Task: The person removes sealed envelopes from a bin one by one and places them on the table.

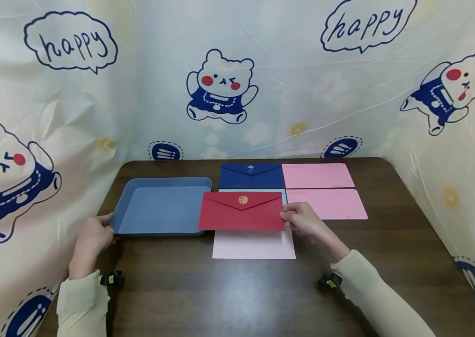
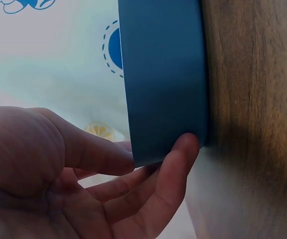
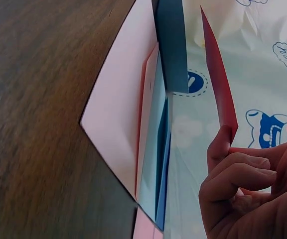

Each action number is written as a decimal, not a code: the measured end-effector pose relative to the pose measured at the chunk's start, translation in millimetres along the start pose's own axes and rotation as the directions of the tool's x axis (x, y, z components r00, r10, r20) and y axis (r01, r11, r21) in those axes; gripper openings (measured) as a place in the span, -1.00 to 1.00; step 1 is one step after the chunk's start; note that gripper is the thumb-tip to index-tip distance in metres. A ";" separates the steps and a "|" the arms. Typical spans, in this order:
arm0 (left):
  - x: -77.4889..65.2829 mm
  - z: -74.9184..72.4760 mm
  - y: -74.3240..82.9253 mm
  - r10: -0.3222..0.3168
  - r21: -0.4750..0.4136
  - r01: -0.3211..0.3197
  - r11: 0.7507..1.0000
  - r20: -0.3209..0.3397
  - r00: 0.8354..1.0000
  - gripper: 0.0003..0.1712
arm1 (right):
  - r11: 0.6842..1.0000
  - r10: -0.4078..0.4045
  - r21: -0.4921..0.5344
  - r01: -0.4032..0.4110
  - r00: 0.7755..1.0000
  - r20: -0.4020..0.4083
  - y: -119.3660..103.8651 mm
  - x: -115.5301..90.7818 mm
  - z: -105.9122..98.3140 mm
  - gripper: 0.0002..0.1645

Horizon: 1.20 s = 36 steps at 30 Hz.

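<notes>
My right hand (image 1: 304,220) pinches a red envelope (image 1: 241,220) with a gold emblem by its right edge. The envelope is raised, apart from the envelopes below in the right wrist view, and its left end overlaps the tray in the head view. Beneath it a pale pink envelope (image 1: 254,245) lies at the front and a mostly hidden light blue one (image 3: 152,119) behind. On the left, my left hand (image 1: 94,238) grips the near left corner of a shallow blue tray (image 1: 159,206), thumb at the rim and fingers against the outer wall (image 2: 166,89).
A dark blue envelope (image 1: 251,180) lies at the back. Two pink envelopes (image 1: 319,176) sit one behind the other on the right. The brown wooden table (image 1: 203,295) stands against a printed curtain (image 1: 144,93) at the back and sides.
</notes>
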<state>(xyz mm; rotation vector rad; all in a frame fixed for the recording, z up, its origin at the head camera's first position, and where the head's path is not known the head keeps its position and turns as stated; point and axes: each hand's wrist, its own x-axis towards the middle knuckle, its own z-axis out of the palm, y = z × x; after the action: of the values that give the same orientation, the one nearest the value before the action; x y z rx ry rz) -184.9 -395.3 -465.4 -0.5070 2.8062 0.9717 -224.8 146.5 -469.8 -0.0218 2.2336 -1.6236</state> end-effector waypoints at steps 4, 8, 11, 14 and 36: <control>1.0 -0.4 1.5 -0.005 0.004 0.005 1.000 -0.006 1.000 -0.29 | 1.000 0.000 -0.014 0.000 1.000 -0.001 -0.1 -3.1 -5.3 -0.79; 1.1 -0.5 2.2 -0.009 -0.004 0.009 1.000 -0.007 1.000 -0.30 | 0.999 0.001 -0.040 -0.001 1.000 -0.005 1.4 -6.9 -9.7 -0.78; 0.4 -0.9 1.9 -0.010 -0.013 0.010 1.000 -0.002 1.000 -0.30 | 0.998 0.013 -0.061 -0.013 1.000 -0.013 3.3 -10.6 -13.0 -0.77; 0.0 -1.0 1.4 -0.002 -0.023 0.002 1.000 -0.001 1.000 -0.30 | 0.997 0.024 -0.078 -0.026 0.999 -0.027 5.1 -14.1 -16.7 -0.76; -1.3 0.5 -1.1 -0.006 -0.032 0.007 0.999 0.010 1.000 -0.29 | 0.993 0.069 -0.092 -0.070 0.997 -0.018 23.0 -32.1 -35.6 -0.72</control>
<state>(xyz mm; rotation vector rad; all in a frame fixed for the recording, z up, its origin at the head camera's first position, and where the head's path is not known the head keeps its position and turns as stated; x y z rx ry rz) -183.3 -395.5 -466.1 -0.5131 2.7824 1.0167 -201.3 194.1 -472.3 0.0424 2.2928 -1.4881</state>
